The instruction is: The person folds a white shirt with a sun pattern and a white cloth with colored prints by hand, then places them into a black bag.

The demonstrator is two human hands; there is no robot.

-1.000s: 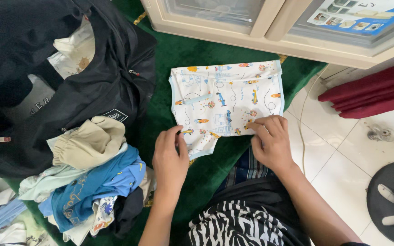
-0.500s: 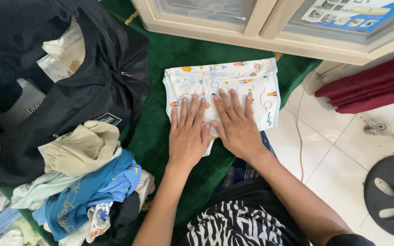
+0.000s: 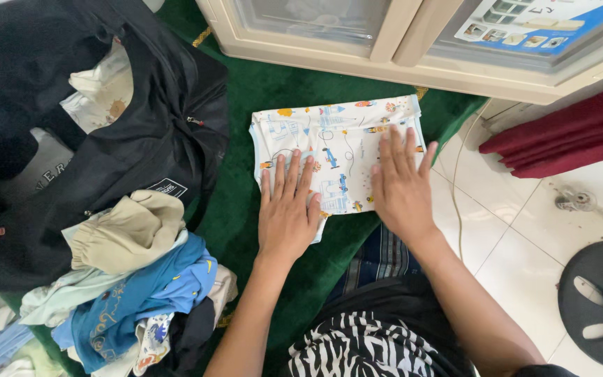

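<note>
A green rug (image 3: 246,91) covers the floor. At nine o'clock sits a big black bag (image 3: 50,139), and at seven o'clock a messy pile of clothes (image 3: 127,279). The small white printed cloth (image 3: 336,139) lies folded in the middle, toward twelve o'clock. The left hand (image 3: 287,213) and right hand (image 3: 400,185) press flat on it, fingers spread wide, holding nothing. If one hand slides sideways, the fold could bunch up or slip open.

- Black bag (image 3: 71,105), upper left, open
- Heap of mixed clothes (image 3: 120,279), lower left
- Green rug (image 3: 259,91), centre
- Dark red folded cloth (image 3: 567,132), right
- Black fan base (image 3: 601,307), lower right
</note>
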